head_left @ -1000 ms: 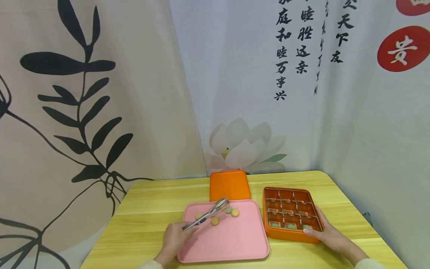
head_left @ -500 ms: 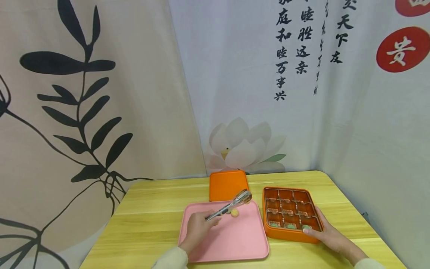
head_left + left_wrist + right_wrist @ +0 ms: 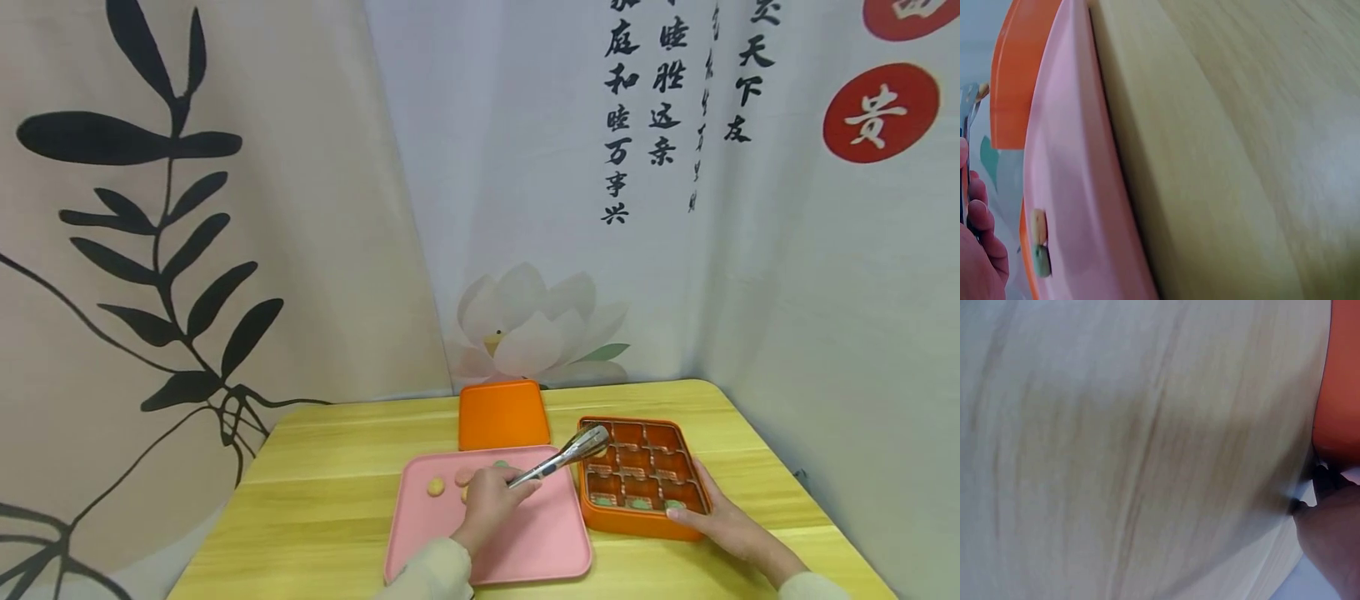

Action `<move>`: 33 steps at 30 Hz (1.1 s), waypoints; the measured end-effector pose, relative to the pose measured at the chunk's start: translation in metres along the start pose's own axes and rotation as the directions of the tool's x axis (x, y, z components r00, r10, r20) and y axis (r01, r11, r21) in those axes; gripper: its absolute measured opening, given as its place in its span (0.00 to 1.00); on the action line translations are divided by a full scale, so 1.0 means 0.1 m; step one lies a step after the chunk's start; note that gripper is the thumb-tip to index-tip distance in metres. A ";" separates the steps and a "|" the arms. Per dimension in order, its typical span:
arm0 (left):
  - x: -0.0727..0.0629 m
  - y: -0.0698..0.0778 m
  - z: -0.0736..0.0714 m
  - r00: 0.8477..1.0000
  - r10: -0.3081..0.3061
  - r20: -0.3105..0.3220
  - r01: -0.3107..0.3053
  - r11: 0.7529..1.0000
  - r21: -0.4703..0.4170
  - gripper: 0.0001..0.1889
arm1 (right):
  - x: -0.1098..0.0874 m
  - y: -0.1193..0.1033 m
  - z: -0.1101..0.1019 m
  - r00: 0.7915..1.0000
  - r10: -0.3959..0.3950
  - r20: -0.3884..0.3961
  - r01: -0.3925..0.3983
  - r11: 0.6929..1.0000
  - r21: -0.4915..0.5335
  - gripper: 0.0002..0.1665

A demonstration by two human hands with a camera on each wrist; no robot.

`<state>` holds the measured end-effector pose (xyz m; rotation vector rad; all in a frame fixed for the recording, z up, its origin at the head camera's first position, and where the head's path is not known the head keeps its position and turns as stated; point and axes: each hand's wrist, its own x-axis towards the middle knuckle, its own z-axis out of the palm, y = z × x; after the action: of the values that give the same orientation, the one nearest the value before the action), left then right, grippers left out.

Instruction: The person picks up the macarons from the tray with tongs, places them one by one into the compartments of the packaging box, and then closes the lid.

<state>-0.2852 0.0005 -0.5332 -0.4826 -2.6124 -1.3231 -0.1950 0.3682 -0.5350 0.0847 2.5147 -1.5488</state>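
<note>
- The left hand is closed around the tongs, and their tips seem to pinch a tan cookie.
- A soft, even squeeze should be best: too loose and the cookie may drop, too hard and it may crack.
- The tips would do well to sit right over the middle of one cup, then go low before letting go, so the cookie does not bump a thin wall.
- The right hand grips the near right corner of the orange box, thumb on the rim; a firm hold there should stop it sliding.
- The cookie is ahead of the left hand and to its right, at the far end of the tongs, by the box's back left corner. How high it is, one cannot tell.
- Green pieces sit in the three nearest cups.
- Under the left hand is the pink tray, with a yellow cookie on its left part.
</note>
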 end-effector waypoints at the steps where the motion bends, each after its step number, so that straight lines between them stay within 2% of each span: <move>1: 0.00 0.00 0.02 1.000 -0.004 0.004 0.004 1.000 -0.003 0.11 | 0.00 0.00 0.00 1.000 0.002 -0.003 -0.002 1.000 -0.003 0.64; 5: -0.01 0.00 0.08 1.000 -0.014 0.002 0.014 1.000 0.017 0.12 | 0.00 -0.01 0.01 1.000 -0.007 -0.004 0.007 1.000 -0.001 0.64; 11: -0.03 0.01 0.09 0.999 -0.040 -0.007 0.040 0.999 0.030 0.12 | 0.02 -0.01 0.01 1.000 -0.018 -0.006 0.017 1.000 -0.014 0.65; 21: -0.09 0.07 0.04 0.997 -0.069 0.033 0.073 0.989 -0.127 0.14 | 0.00 -0.01 0.01 1.000 -0.017 0.006 0.017 1.000 0.024 0.64; 29: -0.22 0.03 -0.15 0.995 -0.086 0.054 0.096 0.971 -0.221 0.15 | -0.01 0.00 -0.01 1.000 0.014 0.012 -0.014 1.000 -0.012 0.64; 33: -0.28 -0.04 -0.32 0.988 -0.132 0.074 0.148 0.946 -0.290 0.16 | 0.01 -0.01 0.00 1.000 -0.009 0.009 0.009 1.000 -0.013 0.63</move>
<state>-0.2601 -0.0331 -0.5257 -0.3825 -2.5415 -1.7845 -0.1960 0.3671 -0.5341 0.0648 2.5213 -1.5321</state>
